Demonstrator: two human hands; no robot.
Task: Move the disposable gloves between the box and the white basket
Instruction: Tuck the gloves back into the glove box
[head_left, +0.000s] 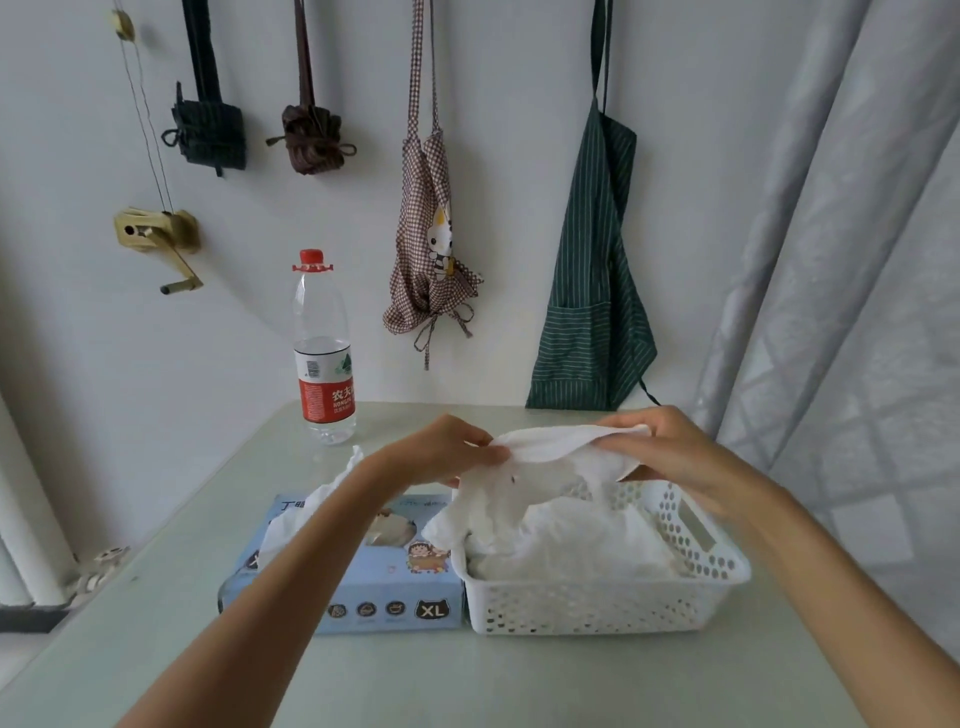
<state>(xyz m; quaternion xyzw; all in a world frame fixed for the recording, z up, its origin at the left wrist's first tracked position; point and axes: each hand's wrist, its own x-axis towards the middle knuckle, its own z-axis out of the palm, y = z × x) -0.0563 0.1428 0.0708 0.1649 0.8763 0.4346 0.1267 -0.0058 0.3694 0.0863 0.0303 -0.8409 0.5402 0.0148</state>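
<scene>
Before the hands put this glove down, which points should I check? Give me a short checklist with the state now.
1. Left hand pinches the glove: ok.
2. Right hand has a grip on the other end: ok.
3. Glove held above the white basket: ok.
4. Room in the basket: cannot tell; gloves already pile in it.
5. Box beside the basket, touching or apart: cannot tell.
6. Water bottle upright, away from the hands: ok.
</scene>
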